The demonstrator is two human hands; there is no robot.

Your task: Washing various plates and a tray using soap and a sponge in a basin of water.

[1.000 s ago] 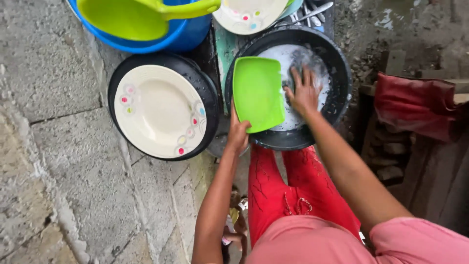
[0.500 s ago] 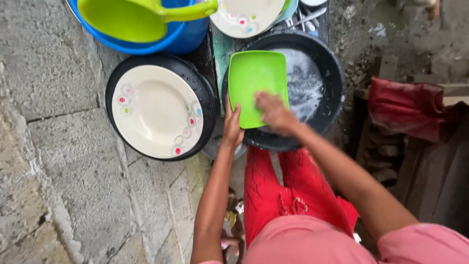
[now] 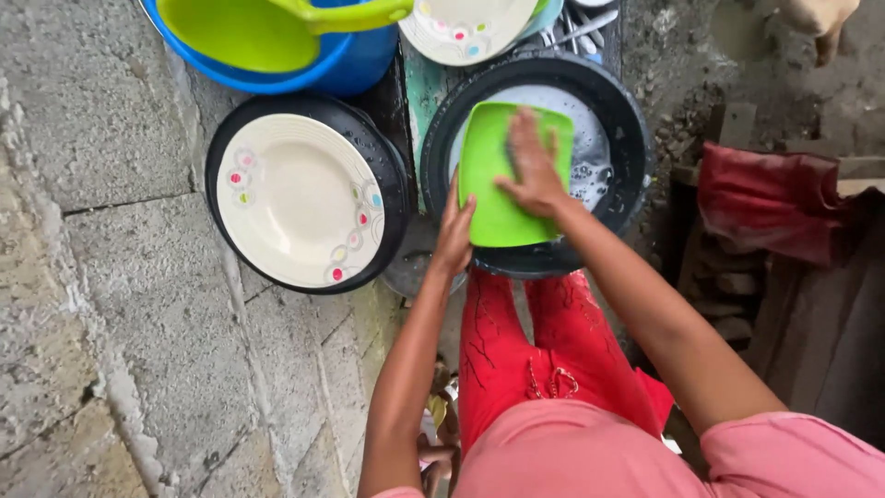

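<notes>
A: What does each hand do?

B: The left hand (image 3: 454,232) grips the near left edge of the green plate (image 3: 505,175), fingers closed on its rim. The right hand (image 3: 532,166) lies flat and open on the plate's upper face, palm down, holding nothing that can be seen.

A: Where is the plate?

B: Tilted over the black basin (image 3: 627,120), which holds soapy water (image 3: 590,161).

A: What surrounds it?

B: To the left, a cream plate (image 3: 295,198) rests in a second black basin (image 3: 392,175). Beyond that, a blue tub (image 3: 346,65) carries a green scoop (image 3: 240,32). Another patterned plate (image 3: 461,28) sits at the top, beside the cutlery (image 3: 581,28).
</notes>
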